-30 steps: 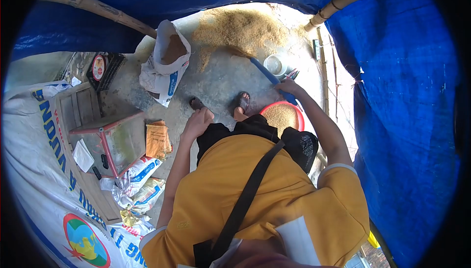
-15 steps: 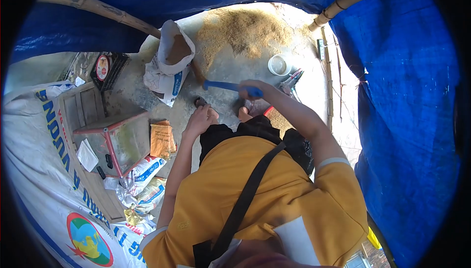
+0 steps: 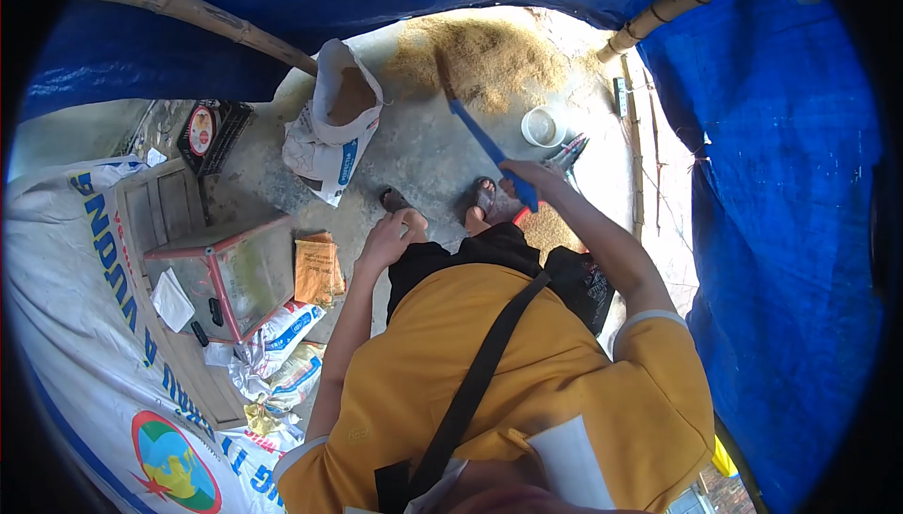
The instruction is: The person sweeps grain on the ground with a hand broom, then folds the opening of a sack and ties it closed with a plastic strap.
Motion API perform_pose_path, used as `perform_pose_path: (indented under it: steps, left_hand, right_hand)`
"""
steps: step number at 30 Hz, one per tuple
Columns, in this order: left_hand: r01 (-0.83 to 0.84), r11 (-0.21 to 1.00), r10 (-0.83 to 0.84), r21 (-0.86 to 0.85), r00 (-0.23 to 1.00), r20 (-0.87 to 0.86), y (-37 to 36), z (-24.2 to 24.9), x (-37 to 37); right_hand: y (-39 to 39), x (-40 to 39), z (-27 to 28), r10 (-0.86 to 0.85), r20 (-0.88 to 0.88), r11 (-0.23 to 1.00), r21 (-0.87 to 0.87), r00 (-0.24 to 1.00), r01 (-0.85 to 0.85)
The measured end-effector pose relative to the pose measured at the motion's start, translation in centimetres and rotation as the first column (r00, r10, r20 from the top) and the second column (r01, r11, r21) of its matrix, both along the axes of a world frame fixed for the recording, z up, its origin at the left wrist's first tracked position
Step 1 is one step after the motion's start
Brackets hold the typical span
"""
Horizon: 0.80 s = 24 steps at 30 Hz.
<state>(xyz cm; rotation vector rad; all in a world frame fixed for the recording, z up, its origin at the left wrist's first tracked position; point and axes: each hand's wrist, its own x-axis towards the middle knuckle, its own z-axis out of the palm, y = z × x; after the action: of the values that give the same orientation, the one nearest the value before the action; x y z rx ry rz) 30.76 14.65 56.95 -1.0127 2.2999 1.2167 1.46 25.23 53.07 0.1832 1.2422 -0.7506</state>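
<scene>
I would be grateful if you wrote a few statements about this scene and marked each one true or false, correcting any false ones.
1. The right hand holds a blue-handled tool. True.
2. An open white sack stands to the left of the loose grain. True.
3. The left hand is gripping the white sack. False: it is apart from the sack, near the black shorts.
4. The red basin contains only water. False: golden grain lies in it.
5. The tool's brown end points at the basin. False: it points away, toward the loose grain.
</scene>
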Motion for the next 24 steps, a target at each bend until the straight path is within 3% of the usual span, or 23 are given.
perform_pose_path:
  steps: [1,2,4,5,7,9,10,11,13,14,15,16,17,18,19,20,21,22,23,24]
  left_hand:
    - [-0.001,1.0,0.001,0.001,1.0,-0.004,-0.1,0.0,0.1]
    - [-0.001,1.0,0.001,0.002,1.0,-0.007,-0.3,0.0,0.1]
    - [0.013,1.0,-0.012,-0.022,1.0,0.013,-0.5,0.1,0.2]
    - [0.014,1.0,-0.013,-0.023,1.0,0.015,-0.6,0.0,0.3]
    - [0.011,0.996,-0.017,-0.092,0.998,-0.062,-0.5,-0.5,0.6]
    - [0.016,0.995,-0.021,-0.1,0.999,-0.05,-0.3,-0.7,0.7]
    - [0.021,0.994,-0.025,-0.109,0.999,-0.041,-0.6,-0.6,0.6]
    - [0.028,0.993,-0.033,-0.113,0.999,-0.035,-0.6,-0.4,0.5]
    - [-0.028,0.999,0.026,-0.047,0.999,-0.024,-0.3,-0.1,0.6]
    - [-0.022,0.999,0.021,-0.045,1.0,-0.023,-0.3,0.0,0.7]
    - [-0.03,0.999,0.03,-0.038,0.999,-0.023,-0.1,-0.1,0.8]
    - [-0.042,0.999,0.042,-0.03,0.999,-0.025,0.1,-0.2,0.8]
    - [-0.049,0.998,0.048,-0.029,0.998,-0.03,0.3,-0.3,0.9]
    - [-0.061,0.998,0.061,-0.026,0.998,-0.022,0.3,-0.4,1.0]
    - [-0.071,0.997,0.07,-0.023,0.997,-0.012,0.4,-0.5,1.0]
    - [-0.073,0.997,0.072,-0.022,0.997,-0.016,0.4,-0.5,0.9]
    - [-0.084,0.996,0.084,-0.023,0.996,-0.025,0.4,-0.4,0.9]
    - [-0.087,0.996,0.086,-0.024,0.996,-0.033,0.3,-0.4,0.8]
    - [-0.069,0.997,0.068,-0.023,0.997,-0.035,0.3,-0.4,0.7]
    - [-0.061,0.997,0.06,-0.044,0.998,-0.03,0.3,-0.7,0.6]
  right_hand:
    - [0.0,0.9,0.2,-0.146,0.12,0.989,0.043,0.982,0.142]
    - [-0.2,1.6,-0.2,-0.146,0.117,0.989,0.043,0.982,0.142]
    - [-0.9,3.4,-2.2,-0.118,0.449,0.992,0.081,0.886,0.091]
    - [-1.8,4.0,-3.3,-0.118,0.45,0.993,0.08,0.885,0.092]
    - [-5.0,4.4,-3.9,0.031,0.609,0.993,-0.108,0.793,0.044]
    - [-7.3,3.1,-0.3,0.12,0.258,0.848,-0.529,0.959,0.037]
    - [-9.3,2.6,-2.7,-0.055,0.609,0.972,-0.15,0.791,0.183]
    - [-11.3,1.8,-5.3,-0.324,0.795,0.946,0.275,0.513,0.172]
    - [-11.8,-0.1,-6.8,-0.052,0.775,0.984,-0.067,0.63,0.164]
    - [-11.3,-2.1,-11.7,0.236,0.321,0.756,-0.654,0.917,0.034]
    - [-10.6,-3.1,-10.7,0.234,0.319,0.758,-0.651,0.918,0.033]
    - [-10.3,-4.1,-8.6,-0.075,0.714,0.955,-0.151,0.697,0.257]
    - [-9.9,-4.9,-7.2,-0.489,0.798,0.871,0.425,0.352,0.248]
    - [-9.2,-5.5,-6.9,-0.485,0.796,0.873,0.422,0.361,0.243]
    - [-8.2,-6.0,-6.5,-0.227,0.693,0.974,0.157,0.684,0.164]
    - [-7.3,-6.3,-6.2,0.043,0.444,0.997,-0.077,0.895,-0.01]
    - [-6.5,-6.4,-5.6,0.04,0.443,0.997,-0.076,0.896,-0.007]
    - [-5.7,-6.5,-4.5,0.183,0.159,0.975,-0.158,0.97,-0.158]
    - [-4.6,-6.4,-3.4,0.292,-0.148,0.93,-0.186,0.945,-0.316]
    - [-3.4,-5.6,-2.2,0.21,-0.242,0.954,-0.16,0.947,-0.253]
